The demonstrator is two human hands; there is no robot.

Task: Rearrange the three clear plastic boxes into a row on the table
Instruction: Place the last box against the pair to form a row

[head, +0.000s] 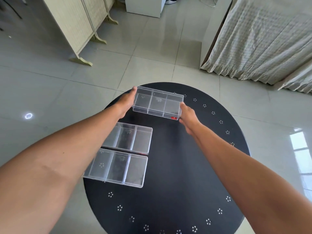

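Three clear plastic boxes with inner dividers are on or over a round black table [177, 191]. The far box [157, 103] has a small red label at its near right corner and is gripped at both short ends: my left hand [125, 103] holds its left end, my right hand [187, 115] its right end. It looks tilted and slightly raised near the table's far edge. The middle box [130, 138] and the near box [116, 168] lie flat, one behind the other, on the left half of the table; my left forearm hides their left ends.
The black table has small white dot patterns around its rim. Beyond it are a glossy tiled floor, a folding cream screen [79, 31] at far left, a white cabinet [145, 5] at the back and a bed with a pale cover [261, 39] at right.
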